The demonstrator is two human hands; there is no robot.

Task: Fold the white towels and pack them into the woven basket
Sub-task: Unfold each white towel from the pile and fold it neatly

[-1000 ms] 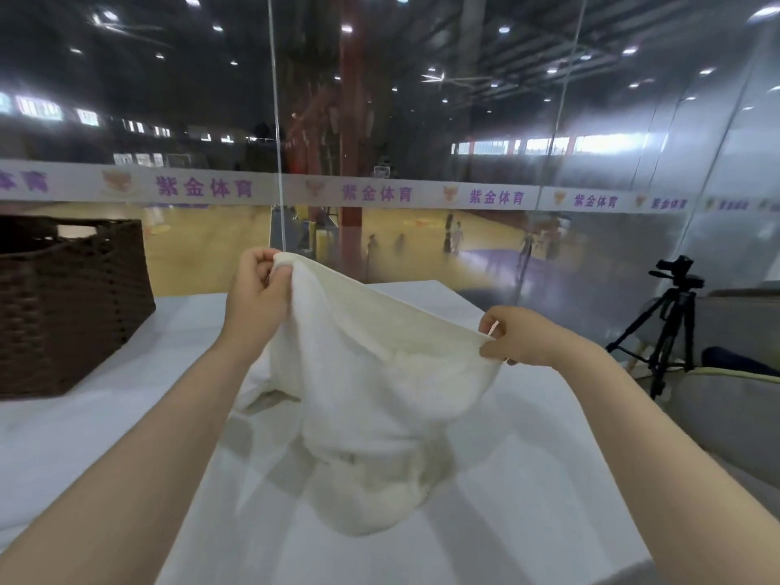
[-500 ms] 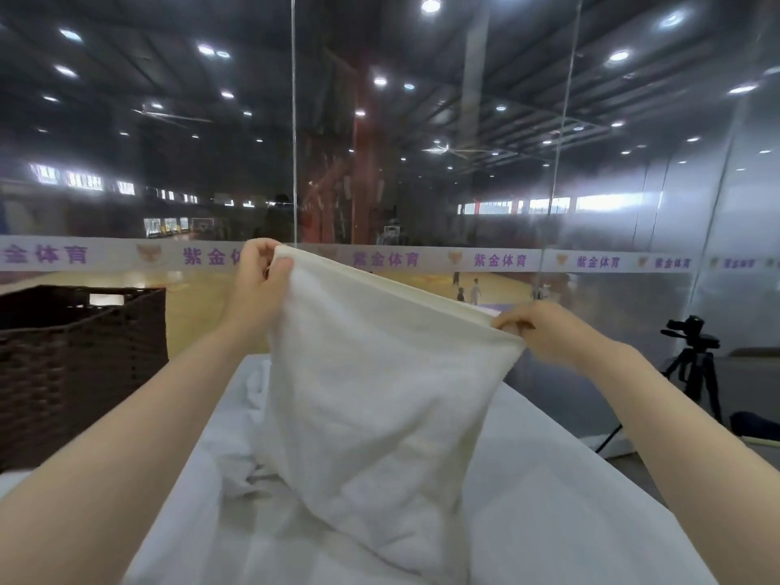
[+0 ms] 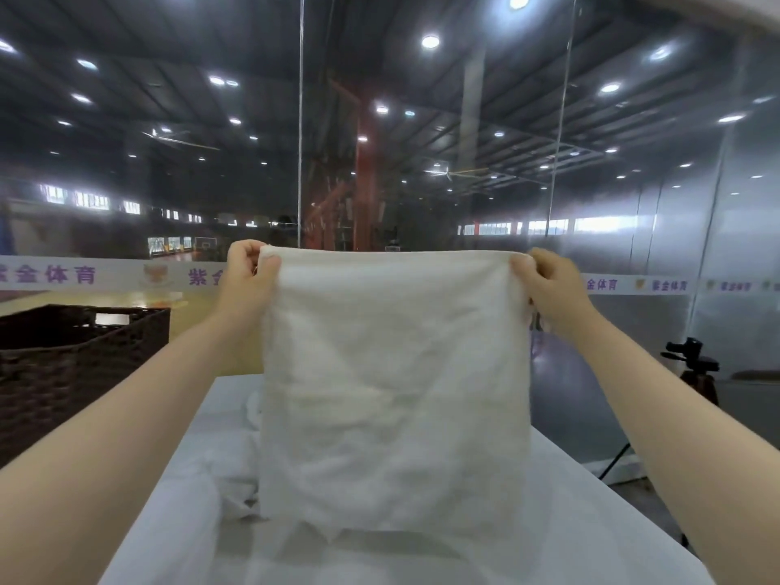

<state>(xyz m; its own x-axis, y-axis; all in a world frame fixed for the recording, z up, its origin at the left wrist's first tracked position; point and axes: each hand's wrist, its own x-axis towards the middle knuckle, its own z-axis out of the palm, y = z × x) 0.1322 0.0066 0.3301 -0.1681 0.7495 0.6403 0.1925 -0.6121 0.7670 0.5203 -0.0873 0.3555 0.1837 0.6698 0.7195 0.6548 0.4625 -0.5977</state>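
Observation:
A white towel (image 3: pixel 394 386) hangs flat and stretched wide in front of me, above the table. My left hand (image 3: pixel 247 278) pinches its upper left corner, and my right hand (image 3: pixel 548 285) pinches the upper right corner. The towel's lower edge hangs just over the table top. More crumpled white cloth (image 3: pixel 236 479) lies on the table behind and to the left of the hanging towel. The dark brown woven basket (image 3: pixel 76 352) stands on the table at the far left, apart from both hands.
The table (image 3: pixel 591 521) is covered in white and its right edge runs diagonally at lower right. A glass wall (image 3: pixel 422 162) stands beyond the table. A camera on a tripod (image 3: pixel 692 365) stands on the floor at the right.
Both hands have lifted the towel and pulled its top edge taut and level; it went from a sagging bundle to a flat hanging sheet. The view has tilted upward.

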